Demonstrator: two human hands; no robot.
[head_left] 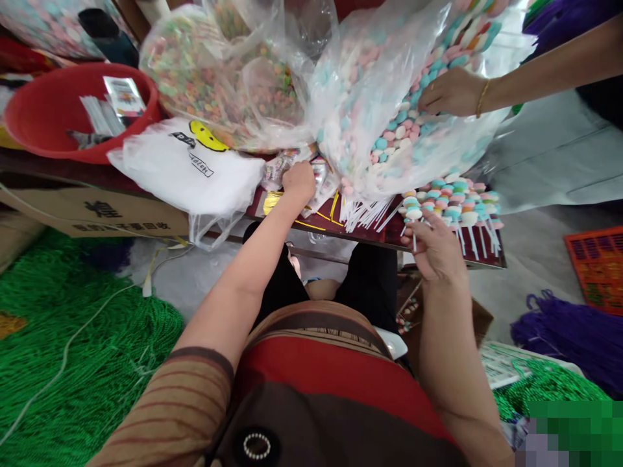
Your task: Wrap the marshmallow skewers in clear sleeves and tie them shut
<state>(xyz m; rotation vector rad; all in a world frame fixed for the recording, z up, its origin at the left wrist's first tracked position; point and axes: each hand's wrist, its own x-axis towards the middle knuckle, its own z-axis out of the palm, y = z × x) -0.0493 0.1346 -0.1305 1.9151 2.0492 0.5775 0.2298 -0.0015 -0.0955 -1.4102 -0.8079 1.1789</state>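
Note:
My left hand (299, 181) is over a small pile of printed clear plastic wrappers (276, 170) on the table, its fingers curled down among them. What they pinch is hidden. At the table's right end, my right hand (438, 250) pinches the white stick of a marshmallow skewer (413, 213). Beside and behind it lies a heap of finished-looking marshmallow skewers (457, 191), pink, blue, white and orange. Between my hands are loose white sticks (363, 215) and gold twist ties (272, 202).
A big clear bag of marshmallows (360, 97) stands behind, with another person's hand (450, 92) in it. Further left are a bag of small coloured candies (219, 84), a white smiley-print bag (214, 172) and a red basin (43, 97). Green strands (87, 350) cover the floor at left.

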